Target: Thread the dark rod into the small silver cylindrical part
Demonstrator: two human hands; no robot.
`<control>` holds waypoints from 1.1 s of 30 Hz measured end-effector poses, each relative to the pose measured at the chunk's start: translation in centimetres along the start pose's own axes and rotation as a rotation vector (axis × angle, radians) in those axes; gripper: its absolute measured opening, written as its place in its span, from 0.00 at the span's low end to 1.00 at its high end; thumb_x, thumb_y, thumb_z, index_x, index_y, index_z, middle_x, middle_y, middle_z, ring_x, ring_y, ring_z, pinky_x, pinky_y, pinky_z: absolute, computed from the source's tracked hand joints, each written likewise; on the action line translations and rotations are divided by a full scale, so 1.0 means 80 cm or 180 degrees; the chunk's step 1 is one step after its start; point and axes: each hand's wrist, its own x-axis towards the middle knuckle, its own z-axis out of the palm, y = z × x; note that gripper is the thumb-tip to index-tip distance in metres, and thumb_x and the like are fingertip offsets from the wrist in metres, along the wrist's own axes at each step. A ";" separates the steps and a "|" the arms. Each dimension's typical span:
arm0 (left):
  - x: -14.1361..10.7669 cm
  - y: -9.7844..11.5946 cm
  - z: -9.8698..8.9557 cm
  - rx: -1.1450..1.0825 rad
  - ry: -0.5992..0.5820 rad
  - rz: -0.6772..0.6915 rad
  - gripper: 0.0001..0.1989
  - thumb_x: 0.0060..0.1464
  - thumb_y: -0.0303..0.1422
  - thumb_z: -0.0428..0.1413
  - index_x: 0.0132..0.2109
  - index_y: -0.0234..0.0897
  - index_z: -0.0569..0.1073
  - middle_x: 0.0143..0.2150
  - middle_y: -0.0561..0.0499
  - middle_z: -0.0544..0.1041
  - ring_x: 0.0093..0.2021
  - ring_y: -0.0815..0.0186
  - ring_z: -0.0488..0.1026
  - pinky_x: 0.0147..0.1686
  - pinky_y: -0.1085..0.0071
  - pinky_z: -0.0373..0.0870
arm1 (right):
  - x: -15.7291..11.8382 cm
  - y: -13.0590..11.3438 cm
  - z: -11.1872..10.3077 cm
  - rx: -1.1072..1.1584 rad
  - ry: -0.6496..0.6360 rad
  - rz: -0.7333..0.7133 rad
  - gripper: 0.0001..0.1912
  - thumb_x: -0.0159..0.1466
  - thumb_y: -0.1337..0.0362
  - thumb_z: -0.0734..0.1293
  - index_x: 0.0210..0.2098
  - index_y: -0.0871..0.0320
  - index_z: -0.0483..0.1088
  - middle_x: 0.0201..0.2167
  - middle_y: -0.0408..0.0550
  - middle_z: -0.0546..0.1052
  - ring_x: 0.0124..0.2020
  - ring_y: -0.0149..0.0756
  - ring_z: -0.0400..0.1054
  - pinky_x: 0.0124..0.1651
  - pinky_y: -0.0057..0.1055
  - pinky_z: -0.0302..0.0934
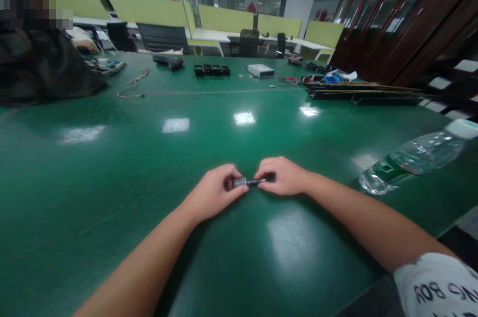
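Note:
Just above the green table, my left hand (217,188) is closed, with thumb and fingers round the silver end of a small silver-and-black cylindrical piece (241,183). Its thin dark end points right, into the pinch of my right hand (282,176). Both hands are on this one piece, close together near the middle of the view. Fingers cover parts of it, and its exact kind is too small to make out.
A clear plastic bottle (413,160) lies tilted in view at the right. Across the green table (123,167) are a black block (211,70), a silver box (260,71), a cable (130,88) and long black strips (358,91). A person in dark clothing (41,63) is at far left.

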 end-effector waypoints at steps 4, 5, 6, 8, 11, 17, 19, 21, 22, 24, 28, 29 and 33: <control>0.000 0.000 0.000 -0.0017 -0.0010 0.0013 0.12 0.57 0.42 0.60 0.39 0.37 0.74 0.32 0.53 0.74 0.30 0.66 0.71 0.31 0.71 0.65 | 0.000 0.001 0.000 0.0054 -0.0009 0.0030 0.06 0.59 0.66 0.71 0.37 0.60 0.77 0.33 0.48 0.78 0.35 0.34 0.71 0.41 0.29 0.64; 0.000 0.000 0.000 -0.0021 -0.0003 0.0016 0.12 0.56 0.42 0.60 0.39 0.37 0.74 0.32 0.53 0.74 0.31 0.66 0.71 0.31 0.71 0.65 | -0.001 0.001 0.000 0.0059 -0.0013 0.0039 0.06 0.59 0.65 0.71 0.36 0.60 0.77 0.33 0.48 0.78 0.35 0.34 0.71 0.41 0.29 0.64; 0.000 -0.001 0.000 -0.0025 0.0003 0.0020 0.12 0.56 0.42 0.60 0.39 0.37 0.74 0.32 0.53 0.74 0.31 0.66 0.71 0.31 0.71 0.65 | -0.001 0.002 0.000 0.0060 -0.0012 0.0048 0.06 0.60 0.64 0.71 0.36 0.60 0.77 0.33 0.48 0.78 0.35 0.34 0.72 0.41 0.29 0.64; 0.000 -0.001 0.000 -0.0025 0.0021 0.0034 0.12 0.56 0.42 0.61 0.39 0.37 0.74 0.32 0.53 0.75 0.31 0.66 0.71 0.31 0.71 0.66 | -0.001 0.003 0.000 0.0053 -0.0007 0.0065 0.06 0.60 0.64 0.71 0.36 0.59 0.77 0.33 0.48 0.78 0.35 0.34 0.72 0.41 0.29 0.64; 0.000 -0.002 0.001 -0.0011 0.0056 0.0050 0.12 0.55 0.42 0.61 0.38 0.37 0.74 0.32 0.53 0.75 0.31 0.66 0.71 0.31 0.71 0.66 | -0.002 0.004 -0.001 0.0048 0.0005 0.0102 0.05 0.59 0.65 0.71 0.34 0.60 0.77 0.32 0.47 0.78 0.34 0.33 0.71 0.40 0.29 0.64; 0.000 0.001 -0.001 -0.0008 0.0044 0.0013 0.12 0.55 0.42 0.61 0.38 0.37 0.73 0.32 0.52 0.75 0.30 0.65 0.71 0.31 0.70 0.66 | -0.007 0.015 -0.021 0.0103 -0.0178 0.0318 0.04 0.56 0.67 0.72 0.32 0.61 0.77 0.29 0.46 0.77 0.30 0.30 0.70 0.35 0.26 0.63; 0.000 0.002 -0.001 0.0002 0.0052 0.0011 0.13 0.55 0.43 0.61 0.38 0.37 0.73 0.32 0.52 0.75 0.30 0.65 0.71 0.31 0.70 0.66 | -0.010 0.025 -0.031 0.0110 -0.0251 0.0511 0.04 0.55 0.68 0.72 0.31 0.61 0.77 0.28 0.45 0.77 0.29 0.29 0.69 0.34 0.25 0.63; 0.000 0.002 -0.001 0.0006 0.0060 0.0015 0.13 0.55 0.43 0.61 0.37 0.37 0.73 0.31 0.52 0.75 0.30 0.65 0.71 0.31 0.70 0.66 | -0.013 0.034 -0.038 0.0185 -0.0254 0.0709 0.04 0.54 0.67 0.73 0.30 0.62 0.77 0.27 0.45 0.77 0.27 0.29 0.69 0.32 0.25 0.63; 0.000 0.002 -0.001 0.0006 0.0062 0.0017 0.13 0.55 0.43 0.61 0.37 0.37 0.73 0.31 0.52 0.75 0.30 0.65 0.71 0.31 0.70 0.66 | -0.013 0.037 -0.040 0.0236 -0.0255 0.0781 0.05 0.54 0.66 0.73 0.30 0.62 0.77 0.27 0.45 0.77 0.27 0.29 0.69 0.32 0.25 0.63; 0.000 0.002 -0.001 0.0011 0.0062 0.0021 0.13 0.55 0.43 0.61 0.37 0.37 0.73 0.32 0.52 0.75 0.30 0.65 0.71 0.31 0.70 0.66 | -0.014 0.039 -0.041 0.0330 -0.0284 0.0834 0.06 0.54 0.65 0.73 0.31 0.62 0.77 0.28 0.46 0.77 0.28 0.29 0.69 0.33 0.25 0.64; 0.000 0.002 -0.001 0.0042 0.0062 0.0020 0.13 0.55 0.42 0.61 0.37 0.37 0.73 0.31 0.52 0.74 0.30 0.65 0.71 0.30 0.71 0.65 | -0.012 0.032 -0.036 0.0408 -0.0392 0.0674 0.06 0.55 0.65 0.73 0.31 0.62 0.78 0.28 0.46 0.77 0.28 0.29 0.70 0.33 0.25 0.64; 0.000 0.002 -0.001 0.0045 0.0062 0.0023 0.12 0.55 0.42 0.61 0.37 0.37 0.73 0.31 0.52 0.74 0.30 0.65 0.71 0.30 0.71 0.65 | -0.012 0.029 -0.034 0.0418 -0.0403 0.0636 0.06 0.55 0.65 0.73 0.32 0.62 0.78 0.28 0.45 0.77 0.29 0.29 0.69 0.33 0.25 0.64; 0.000 0.002 0.000 0.0014 0.0053 0.0027 0.12 0.55 0.42 0.61 0.38 0.37 0.73 0.32 0.52 0.74 0.30 0.65 0.71 0.31 0.71 0.66 | -0.010 0.021 -0.031 0.0413 -0.0397 0.0572 0.07 0.56 0.65 0.73 0.33 0.62 0.78 0.28 0.45 0.77 0.29 0.29 0.69 0.34 0.25 0.63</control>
